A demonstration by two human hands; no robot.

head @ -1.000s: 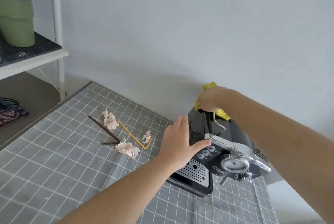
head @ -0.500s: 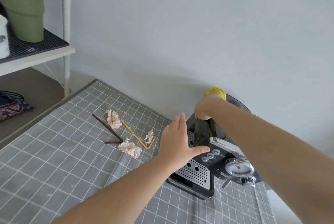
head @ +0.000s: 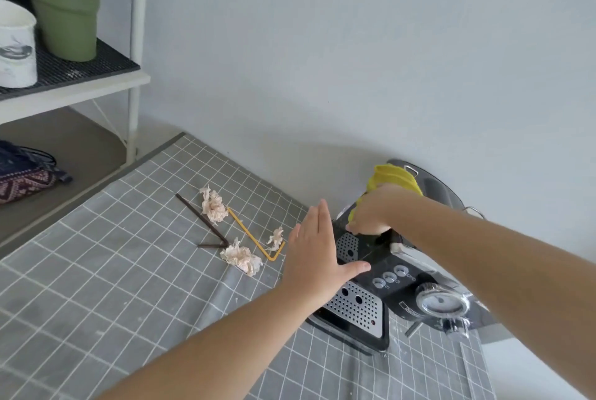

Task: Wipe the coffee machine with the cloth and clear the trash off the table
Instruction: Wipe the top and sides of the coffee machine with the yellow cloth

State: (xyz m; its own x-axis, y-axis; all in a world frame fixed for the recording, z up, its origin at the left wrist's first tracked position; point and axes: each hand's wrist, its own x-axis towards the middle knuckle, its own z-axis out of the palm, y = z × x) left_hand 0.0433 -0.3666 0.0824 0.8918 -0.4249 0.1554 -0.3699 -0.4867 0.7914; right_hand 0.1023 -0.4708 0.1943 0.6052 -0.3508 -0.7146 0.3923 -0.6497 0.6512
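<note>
Left hand [head: 317, 257] flat, fingers spread, against coffee machine [head: 387, 283] at table's right edge, right hand [head: 371, 214] gripping yellow cloth [head: 392, 178] on top — tissues [head: 242, 257], straws [head: 254, 238] left, machine's rear hidden.

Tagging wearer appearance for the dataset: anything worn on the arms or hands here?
Nothing visible. Both forearms are bare as far as the frame shows, no sleeves in view. Left hand and right hand: no gloves, rings, watch or bands, no markings.
</note>
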